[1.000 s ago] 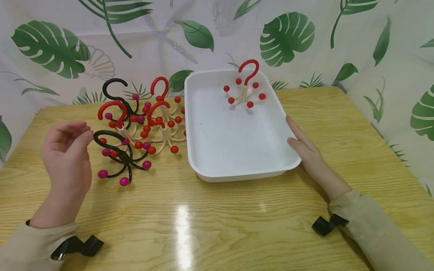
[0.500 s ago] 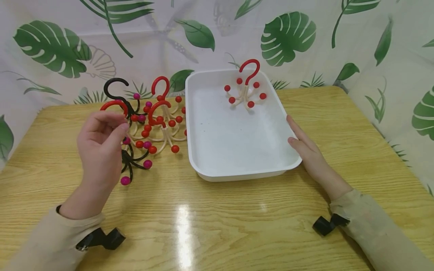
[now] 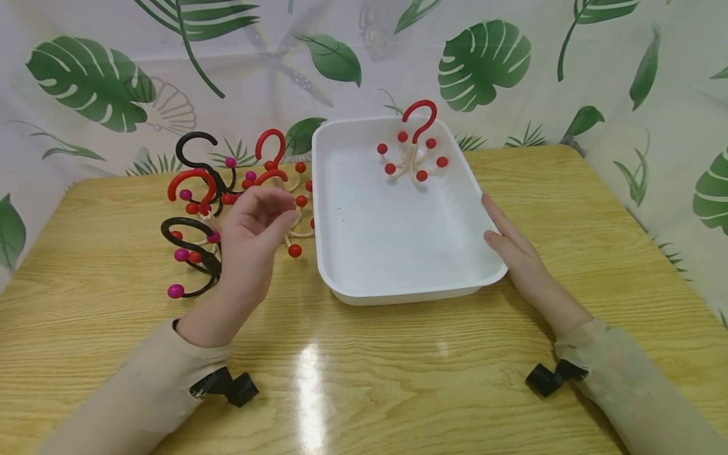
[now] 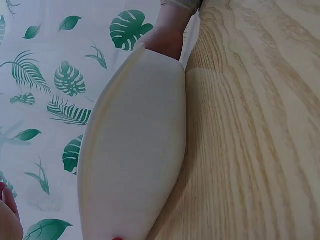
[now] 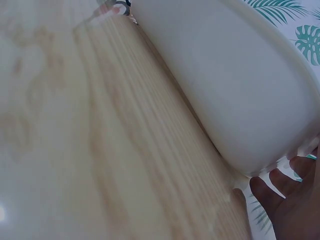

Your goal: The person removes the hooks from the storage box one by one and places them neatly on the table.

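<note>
My left hand (image 3: 250, 246) hovers over the left group of hooked hangers, its fingers loosely curled and nothing visible between them. Behind it, a red hanger (image 3: 272, 175) with cream arms and red balls is partly covered. Two more red hangers stand nearby, one at the left (image 3: 212, 184) and one at the back (image 3: 282, 149). A black hanger (image 3: 212, 264) with magenta balls is half hidden by the hand; another black one (image 3: 206, 169) is farther back. My right hand (image 3: 526, 268) grips the white tray's (image 3: 370, 253) right edge, thumb at the rim, fingers (image 5: 267, 195) outside against it. Inside stands one red hanger (image 3: 412, 161).
The wooden table (image 3: 398, 379) carries everything. A leaf-patterned cloth (image 3: 392, 63) hangs behind it and along the right side. Black straps with a mount sit on both sleeves (image 3: 142, 373).
My left hand has moved right across the group of hangers, from beside the front black one to in front of a red one. The right hand and tray have stayed put.
</note>
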`<state>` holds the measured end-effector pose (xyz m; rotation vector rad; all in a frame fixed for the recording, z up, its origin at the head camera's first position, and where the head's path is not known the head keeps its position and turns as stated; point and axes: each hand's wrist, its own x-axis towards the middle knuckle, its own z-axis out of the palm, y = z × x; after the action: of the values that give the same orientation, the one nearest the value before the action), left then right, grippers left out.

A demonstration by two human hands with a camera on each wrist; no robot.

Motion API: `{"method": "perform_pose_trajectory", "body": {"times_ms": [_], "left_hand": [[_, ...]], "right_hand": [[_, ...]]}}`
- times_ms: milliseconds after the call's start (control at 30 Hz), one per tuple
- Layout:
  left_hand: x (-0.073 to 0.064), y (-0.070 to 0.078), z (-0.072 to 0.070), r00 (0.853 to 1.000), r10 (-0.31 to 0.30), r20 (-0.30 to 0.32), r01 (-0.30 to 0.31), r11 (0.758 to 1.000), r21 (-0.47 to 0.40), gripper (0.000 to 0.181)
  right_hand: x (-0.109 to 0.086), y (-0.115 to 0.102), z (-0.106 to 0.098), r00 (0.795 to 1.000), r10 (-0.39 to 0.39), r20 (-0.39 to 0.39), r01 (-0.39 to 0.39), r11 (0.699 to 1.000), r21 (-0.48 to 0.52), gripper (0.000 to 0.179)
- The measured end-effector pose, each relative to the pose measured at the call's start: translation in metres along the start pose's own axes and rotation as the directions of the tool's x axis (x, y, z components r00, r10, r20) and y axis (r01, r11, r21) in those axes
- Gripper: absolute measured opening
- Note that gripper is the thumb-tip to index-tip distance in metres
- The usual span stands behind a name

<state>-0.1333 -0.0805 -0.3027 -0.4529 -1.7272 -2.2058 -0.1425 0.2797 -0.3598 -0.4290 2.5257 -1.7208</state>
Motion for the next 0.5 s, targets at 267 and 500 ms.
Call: {"method": "perform_pose_trajectory", "body": {"times_ms": [267,500], "left_hand": [[0.007,-0.006,0.026,0.998,-0.058,0.033,0.055,0.996,0.067,0.015],[0.015,-0.005,0.046,0.993,-0.064,0.103,0.054,0.994,0.092,0.017]], "right_hand": [[0.000,0.001,0.000,1.000,0.000,-0.002,0.000,1.000,-0.010,0.052],[0.000,0.001,0.000,1.000,0.007,0.001,-0.007,1.000,-0.011,0.052]]}}
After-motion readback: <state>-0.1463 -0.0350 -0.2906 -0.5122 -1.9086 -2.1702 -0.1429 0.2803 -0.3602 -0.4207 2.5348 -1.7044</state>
